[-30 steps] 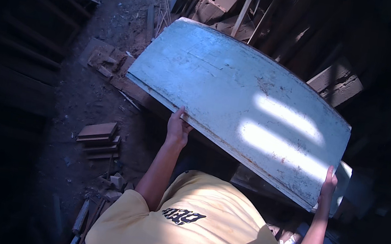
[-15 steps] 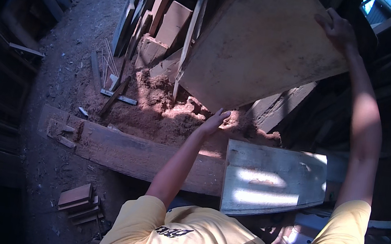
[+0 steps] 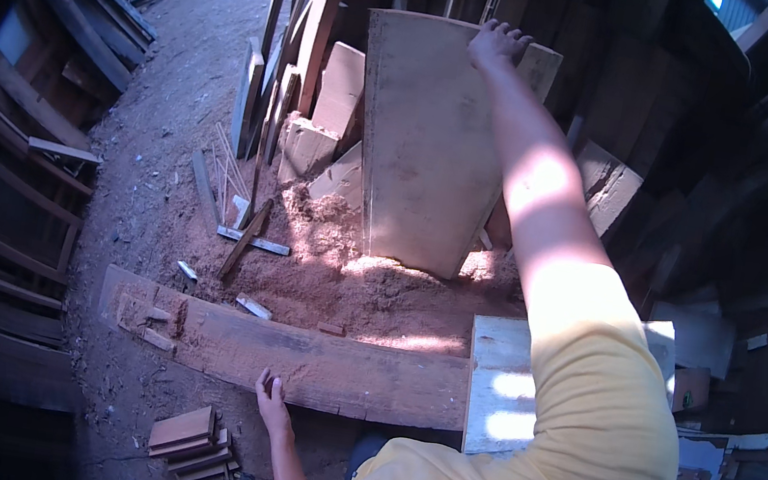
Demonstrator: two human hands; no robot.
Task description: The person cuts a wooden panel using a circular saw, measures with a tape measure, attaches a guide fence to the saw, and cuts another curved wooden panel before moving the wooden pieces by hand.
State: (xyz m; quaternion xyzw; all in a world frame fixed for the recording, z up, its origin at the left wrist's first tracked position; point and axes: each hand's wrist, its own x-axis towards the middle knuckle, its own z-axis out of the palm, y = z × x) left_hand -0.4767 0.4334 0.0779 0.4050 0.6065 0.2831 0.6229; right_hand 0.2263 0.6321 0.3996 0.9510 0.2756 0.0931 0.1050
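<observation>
A wide, pale wooden board (image 3: 429, 138) stands on end in the sawdust, narrower at its foot. My right hand (image 3: 500, 45) reaches far forward and is closed over its top edge. Down at the front, my left hand (image 3: 275, 407) is empty with its fingers apart, beside the near edge of a long, thick plank (image 3: 316, 364). A second pale board (image 3: 502, 357) lies flat across the right end of that plank, partly hidden behind my right sleeve.
Reddish sawdust (image 3: 396, 292) heaps behind the plank, with offcuts and thin sticks in it. Upright boards (image 3: 322, 22) lean left of the held board. Stacked small wood blocks (image 3: 193, 440) lie at the front left. Timber racks (image 3: 19, 225) line the far left.
The board went from tilted in both hands to upright, its foot down in the sawdust. My left hand let go and drew back toward me; my right hand moved left with the top edge.
</observation>
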